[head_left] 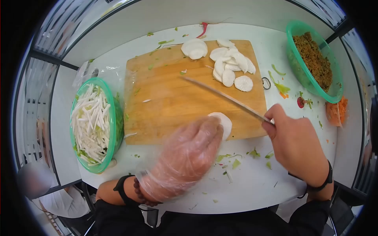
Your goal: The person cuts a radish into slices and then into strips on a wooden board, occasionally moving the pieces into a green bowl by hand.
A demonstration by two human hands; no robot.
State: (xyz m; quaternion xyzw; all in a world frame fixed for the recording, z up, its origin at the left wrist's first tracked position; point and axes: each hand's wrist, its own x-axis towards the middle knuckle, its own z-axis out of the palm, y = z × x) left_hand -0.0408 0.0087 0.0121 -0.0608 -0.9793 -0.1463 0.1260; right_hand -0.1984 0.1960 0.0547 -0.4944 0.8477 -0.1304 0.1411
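My left hand, in a clear plastic glove, rests at the front edge of the wooden cutting board. Its fingers are bent together over white round slices, which stick out past the fingertips. My right hand is bare and wrapped round the handle of a knife. The blade points up and to the left above the board, apart from the slices under my left hand. More thin white slices lie overlapping at the board's back right, with a small stack to their left.
A green basket of white shreds stands at the left, near a clear plastic bag. At the back right is a green basket of brown chopped food, beside orange shreds. Vegetable scraps litter the table. A person is at lower left.
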